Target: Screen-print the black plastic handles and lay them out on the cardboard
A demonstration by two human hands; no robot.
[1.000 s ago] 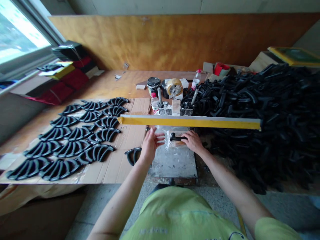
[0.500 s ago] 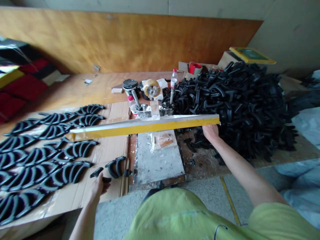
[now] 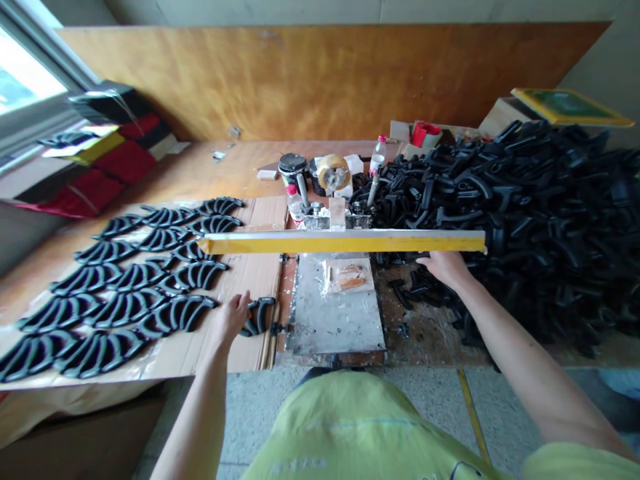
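My left hand is over the cardboard, its fingers bent together. It covers part of a small group of curved black handles; whatever it holds is hidden behind the fingers. Rows of similar black handles lie fanned out to its left. My right hand reaches in beside a large heap of black handles. Its thumb points left, while the yellow-edged bar hides the other fingers. A few loose black handles lie just below that hand.
The bar crosses above a stained metal plate with orange-brown bits on it. Behind stand a tub, a tape roll and a red-capped bottle. Red and black boxes are stacked at the left; a yellow-framed screen rests at the right.
The view has swung left. My left hand, which held a black handle, has moved forward to the small group, and that handle no longer shows. My right hand stays by the heap.
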